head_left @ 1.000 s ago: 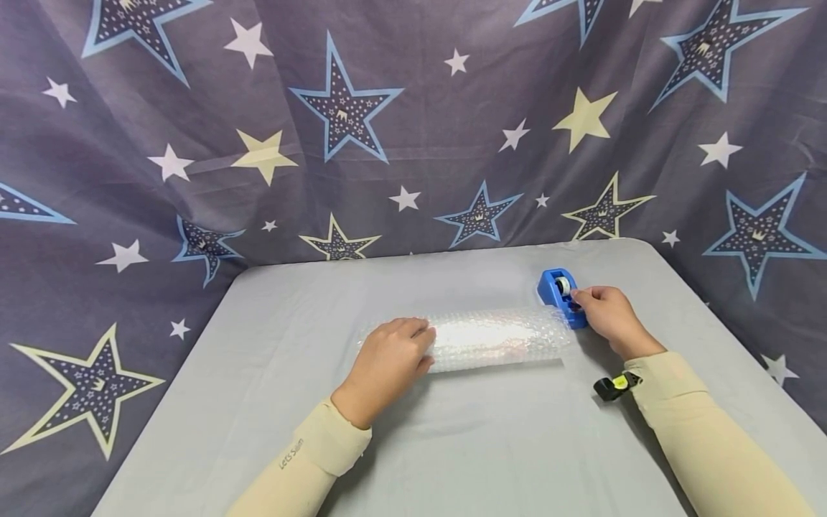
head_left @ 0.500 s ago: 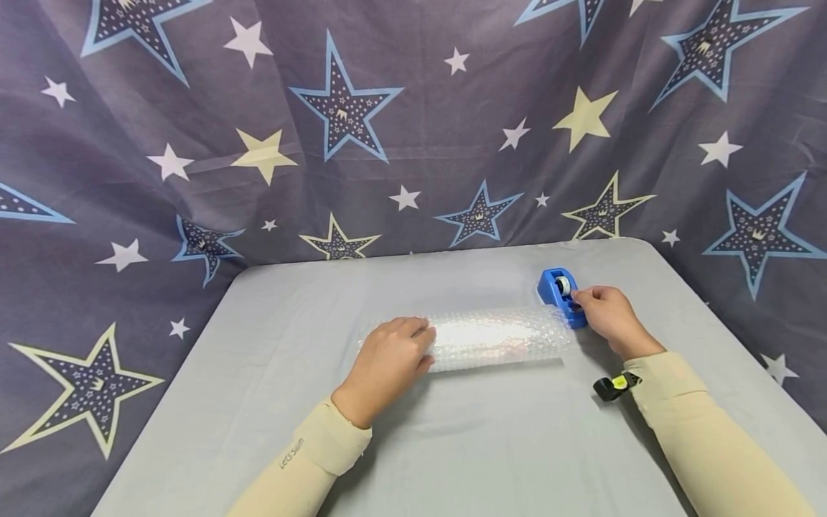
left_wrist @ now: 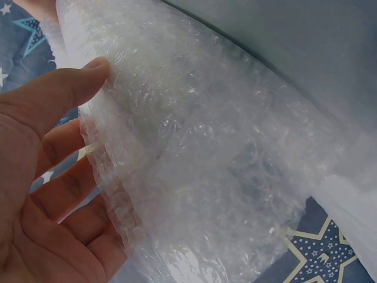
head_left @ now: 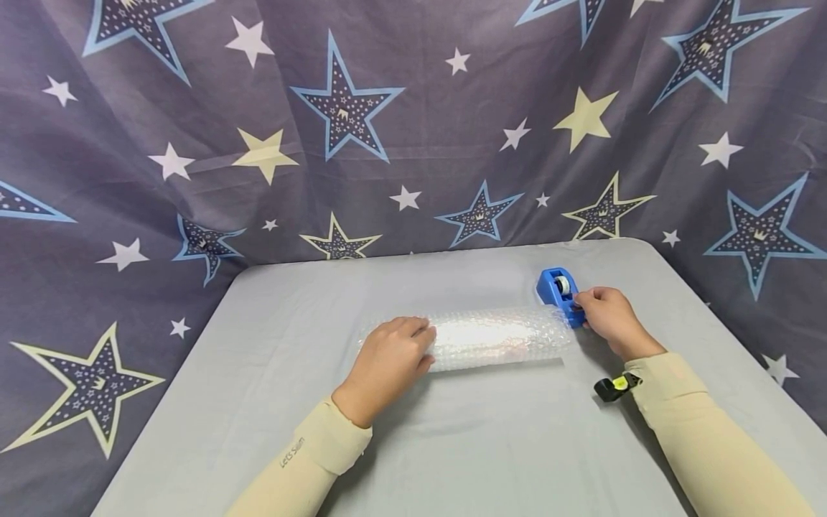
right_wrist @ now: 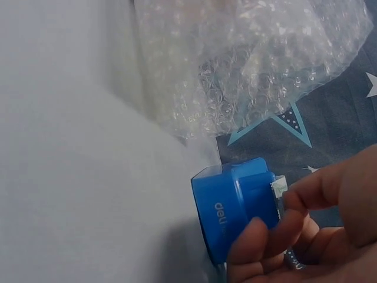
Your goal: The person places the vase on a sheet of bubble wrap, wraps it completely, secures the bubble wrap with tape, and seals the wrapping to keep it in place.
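Note:
A long roll of bubble wrap [head_left: 497,337] lies crosswise on the table; what is inside it cannot be made out. My left hand [head_left: 390,362] holds its left part, thumb [left_wrist: 88,79] on one side and curled fingers on the other. Just behind the roll's right end stands a blue tape dispenser [head_left: 554,289], with a roll of tape [head_left: 563,285] in it. My right hand [head_left: 610,316] is at the dispenser's front, pinching the tape end [right_wrist: 280,187] by the cutter. Lower fingers of that hand rest along the dispenser's side in the right wrist view.
A pale grey cloth covers the table [head_left: 491,445]. Behind and at both sides hangs a dark curtain [head_left: 413,129] printed with stars. A small black strap end with a yellow-green piece [head_left: 617,386] sticks out from the right wrist.
My right fingers have shifted slightly at the front of the dispenser, which has moved a touch leftward. The left hand and the bubble wrap roll have stayed in place.

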`<action>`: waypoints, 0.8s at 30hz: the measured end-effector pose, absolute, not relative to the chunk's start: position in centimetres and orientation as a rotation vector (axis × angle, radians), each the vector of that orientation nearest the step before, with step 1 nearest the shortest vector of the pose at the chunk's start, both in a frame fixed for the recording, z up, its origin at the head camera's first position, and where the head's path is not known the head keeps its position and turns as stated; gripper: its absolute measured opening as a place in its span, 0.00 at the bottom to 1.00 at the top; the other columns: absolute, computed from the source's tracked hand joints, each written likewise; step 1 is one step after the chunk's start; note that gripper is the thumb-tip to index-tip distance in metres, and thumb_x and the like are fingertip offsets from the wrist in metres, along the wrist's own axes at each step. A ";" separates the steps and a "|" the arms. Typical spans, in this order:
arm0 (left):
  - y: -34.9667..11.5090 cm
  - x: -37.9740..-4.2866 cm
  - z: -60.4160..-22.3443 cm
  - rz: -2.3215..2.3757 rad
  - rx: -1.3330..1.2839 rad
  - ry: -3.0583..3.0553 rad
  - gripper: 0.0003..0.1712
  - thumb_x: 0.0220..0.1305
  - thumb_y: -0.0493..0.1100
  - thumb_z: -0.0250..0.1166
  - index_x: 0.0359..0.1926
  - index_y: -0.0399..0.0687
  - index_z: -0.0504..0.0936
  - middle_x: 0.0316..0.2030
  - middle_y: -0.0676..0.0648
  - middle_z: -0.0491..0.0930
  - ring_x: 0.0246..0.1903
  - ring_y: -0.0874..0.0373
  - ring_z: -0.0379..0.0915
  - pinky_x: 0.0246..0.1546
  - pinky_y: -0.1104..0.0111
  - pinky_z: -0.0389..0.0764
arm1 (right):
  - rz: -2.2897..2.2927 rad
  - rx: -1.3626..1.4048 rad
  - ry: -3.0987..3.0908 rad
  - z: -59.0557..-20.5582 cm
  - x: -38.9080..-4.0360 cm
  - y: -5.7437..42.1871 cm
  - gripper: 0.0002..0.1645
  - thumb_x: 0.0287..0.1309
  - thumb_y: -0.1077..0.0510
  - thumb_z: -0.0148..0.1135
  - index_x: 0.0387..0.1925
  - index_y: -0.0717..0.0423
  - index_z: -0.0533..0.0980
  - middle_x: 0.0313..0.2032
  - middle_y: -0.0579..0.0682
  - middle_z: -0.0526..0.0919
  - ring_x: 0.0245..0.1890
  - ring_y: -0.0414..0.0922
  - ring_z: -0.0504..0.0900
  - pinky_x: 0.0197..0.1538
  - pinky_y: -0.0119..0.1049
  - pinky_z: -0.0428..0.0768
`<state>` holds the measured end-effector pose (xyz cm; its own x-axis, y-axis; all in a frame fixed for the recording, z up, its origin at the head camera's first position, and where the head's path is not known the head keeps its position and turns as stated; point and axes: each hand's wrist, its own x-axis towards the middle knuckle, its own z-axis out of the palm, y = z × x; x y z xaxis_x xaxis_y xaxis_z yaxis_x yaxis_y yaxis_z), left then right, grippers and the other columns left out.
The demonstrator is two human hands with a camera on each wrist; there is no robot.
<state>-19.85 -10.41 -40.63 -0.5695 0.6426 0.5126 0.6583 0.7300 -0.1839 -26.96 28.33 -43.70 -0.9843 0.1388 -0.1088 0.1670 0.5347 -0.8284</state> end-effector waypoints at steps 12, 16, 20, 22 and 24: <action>-10.4 -19.9 -40.6 -0.053 -0.982 -2.378 0.19 0.49 0.42 0.81 0.43 0.43 0.87 0.48 0.45 0.87 0.48 0.48 0.85 0.51 0.58 0.84 | -1.584 0.277 2.669 -43.9 -27.1 28.4 0.18 0.72 0.55 0.45 0.39 0.68 0.73 0.43 0.58 0.78 0.36 0.40 0.79 0.40 0.30 0.85; -10.5 -19.9 -40.6 -0.052 -0.983 -2.382 0.20 0.49 0.42 0.81 0.43 0.42 0.87 0.48 0.44 0.87 0.49 0.48 0.85 0.52 0.58 0.84 | -1.614 0.282 2.657 -44.0 -27.1 28.4 0.16 0.70 0.56 0.45 0.36 0.67 0.72 0.41 0.57 0.78 0.35 0.39 0.79 0.41 0.30 0.86; -10.4 -19.9 -40.6 -0.055 -0.987 -2.379 0.20 0.49 0.42 0.81 0.43 0.42 0.87 0.48 0.44 0.87 0.49 0.48 0.85 0.52 0.58 0.83 | -1.625 0.277 2.657 -44.0 -27.1 28.4 0.15 0.68 0.57 0.45 0.34 0.66 0.71 0.38 0.55 0.76 0.34 0.38 0.79 0.40 0.30 0.86; -10.4 -19.9 -40.6 -0.055 -0.986 -2.379 0.20 0.49 0.42 0.81 0.43 0.42 0.87 0.48 0.44 0.87 0.49 0.48 0.85 0.52 0.58 0.83 | -1.627 0.268 2.661 -44.0 -27.1 28.4 0.14 0.67 0.58 0.45 0.32 0.65 0.70 0.35 0.53 0.76 0.32 0.38 0.79 0.39 0.30 0.86; -10.4 -19.8 -40.5 -0.055 -0.985 -2.381 0.20 0.49 0.42 0.81 0.43 0.42 0.86 0.48 0.44 0.87 0.49 0.48 0.85 0.52 0.58 0.83 | -1.632 0.253 2.664 -44.0 -27.0 28.5 0.14 0.67 0.58 0.45 0.29 0.63 0.69 0.31 0.51 0.75 0.32 0.38 0.79 0.39 0.30 0.86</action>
